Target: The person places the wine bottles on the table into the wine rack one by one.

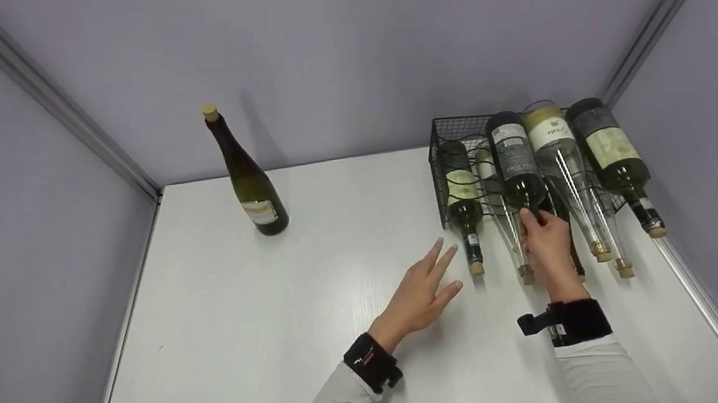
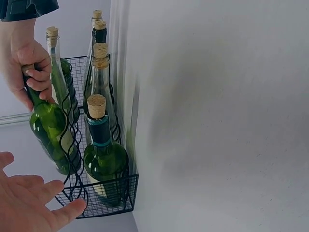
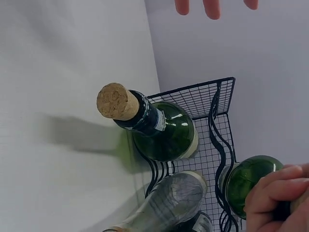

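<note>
My right hand grips the neck of a green wine bottle with a dark label. That bottle lies on the upper tier of a black wire wine rack, its neck toward me; the hand hides its cork in the head view. To the left, my left hand is held out with fingers spread and holds nothing. Nearest to it is a corked green bottle in the rack's lower left slot. The left wrist view shows the right fingers curled around the held bottle's neck.
A clear bottle and another green bottle lie on the upper tier at right. More corked bottles, including a clear one, lie below. One brown-green bottle stands upright at the back left. Walls border the white table.
</note>
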{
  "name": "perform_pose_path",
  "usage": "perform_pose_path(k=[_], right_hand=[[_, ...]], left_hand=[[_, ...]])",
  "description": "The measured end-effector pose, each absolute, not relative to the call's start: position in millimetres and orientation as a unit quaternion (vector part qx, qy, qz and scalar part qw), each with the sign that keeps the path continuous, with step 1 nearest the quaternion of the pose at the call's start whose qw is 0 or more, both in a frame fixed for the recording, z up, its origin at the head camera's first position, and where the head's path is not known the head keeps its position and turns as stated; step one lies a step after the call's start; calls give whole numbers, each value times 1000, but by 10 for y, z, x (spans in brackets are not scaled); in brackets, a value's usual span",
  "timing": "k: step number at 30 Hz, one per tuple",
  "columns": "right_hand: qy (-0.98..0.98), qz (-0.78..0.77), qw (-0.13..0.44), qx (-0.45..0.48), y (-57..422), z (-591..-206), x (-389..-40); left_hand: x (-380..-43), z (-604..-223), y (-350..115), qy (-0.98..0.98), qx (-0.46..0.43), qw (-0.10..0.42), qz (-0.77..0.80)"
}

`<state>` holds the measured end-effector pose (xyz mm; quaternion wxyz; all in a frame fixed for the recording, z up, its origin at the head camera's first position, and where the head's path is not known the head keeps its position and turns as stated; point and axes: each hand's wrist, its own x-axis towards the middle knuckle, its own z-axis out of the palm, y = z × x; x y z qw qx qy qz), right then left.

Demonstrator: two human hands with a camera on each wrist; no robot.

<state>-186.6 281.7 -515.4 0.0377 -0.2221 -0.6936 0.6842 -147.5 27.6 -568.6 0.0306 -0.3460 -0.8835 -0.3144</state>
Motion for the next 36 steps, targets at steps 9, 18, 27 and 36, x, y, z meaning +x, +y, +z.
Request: perform_pose_path(k=[9,18,27,36], right_hand=[[-729,649,14,-215,2883,-5122,-1929],[-723,657,-10,-214,2922,-5085,-1943],[-770,612,1,-180,2953,-5119,-1901],[-865,473,88,-142,2920,-5174,-1869]], left_hand=[[-1471,-5703,273,-882,-347,26,-318],[-1475,-5710,283,-882,-347,28,-319],[-1487,-5721,292,-885,-340,16,-317],[-1514,-5709,373,-885,-343,13,-314]])
